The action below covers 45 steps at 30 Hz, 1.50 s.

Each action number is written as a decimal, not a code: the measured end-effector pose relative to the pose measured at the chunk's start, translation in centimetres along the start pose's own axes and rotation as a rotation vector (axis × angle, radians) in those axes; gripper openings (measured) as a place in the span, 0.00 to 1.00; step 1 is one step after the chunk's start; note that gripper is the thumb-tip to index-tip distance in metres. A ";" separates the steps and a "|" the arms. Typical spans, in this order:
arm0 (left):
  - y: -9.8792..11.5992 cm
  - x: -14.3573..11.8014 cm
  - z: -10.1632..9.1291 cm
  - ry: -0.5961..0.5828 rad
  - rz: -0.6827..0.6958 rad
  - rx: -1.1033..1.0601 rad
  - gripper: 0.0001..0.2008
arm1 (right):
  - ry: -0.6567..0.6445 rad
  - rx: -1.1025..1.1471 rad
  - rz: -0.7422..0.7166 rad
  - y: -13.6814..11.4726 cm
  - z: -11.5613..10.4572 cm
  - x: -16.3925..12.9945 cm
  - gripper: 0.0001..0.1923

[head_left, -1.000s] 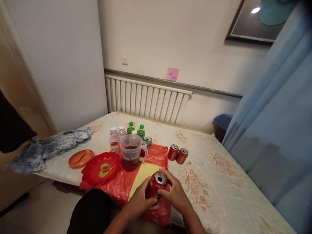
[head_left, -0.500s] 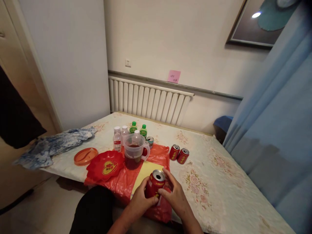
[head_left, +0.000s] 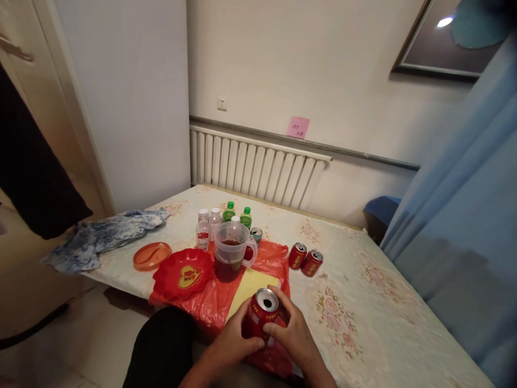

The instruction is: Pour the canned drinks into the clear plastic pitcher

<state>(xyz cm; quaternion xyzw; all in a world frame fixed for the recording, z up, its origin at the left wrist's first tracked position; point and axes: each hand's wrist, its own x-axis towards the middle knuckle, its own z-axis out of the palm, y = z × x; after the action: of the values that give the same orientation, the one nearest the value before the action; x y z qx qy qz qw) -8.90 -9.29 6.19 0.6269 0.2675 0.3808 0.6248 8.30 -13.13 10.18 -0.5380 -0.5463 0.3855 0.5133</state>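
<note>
Between both hands I hold a red drink can point(head_left: 260, 315), its silver top open and tipped a little toward me. My left hand point(head_left: 236, 337) wraps its left side, thumb across the front. On the other side my right hand point(head_left: 293, 328) grips it, thumb on the front and fingers behind. Under and beyond the can lies a yellow sheet point(head_left: 245, 293) on a red plastic bag point(head_left: 274, 258). A clear plastic jug point(head_left: 230, 250) with dark brown liquid stands beyond my left hand. Right of the bag stand two more opened red cans point(head_left: 298, 256) point(head_left: 312, 263).
Left of the jug are a scalloped red tray point(head_left: 165, 277) and an orange round lid point(head_left: 151, 257). Behind the jug stand white-capped bottles point(head_left: 202, 234), green-capped bottles point(head_left: 246, 217) and another can point(head_left: 256, 234). A blue-white cloth point(head_left: 109, 237) hangs over the table's left edge.
The view has shifted slightly, so the scene sits further right. The can stays in both hands and appears a little lower, nearer to me.
</note>
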 end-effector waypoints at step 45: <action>-4.3 -1.9 -9.4 0.277 -0.204 -0.087 0.45 | 0.187 0.289 -0.008 1.3 8.8 18.1 0.23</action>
<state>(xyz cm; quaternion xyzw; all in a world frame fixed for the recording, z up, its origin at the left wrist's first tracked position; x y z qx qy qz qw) -16.98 -5.05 1.04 0.5105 0.3966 0.4096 0.6437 1.93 5.97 9.99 -0.4901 -0.4371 0.4063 0.6354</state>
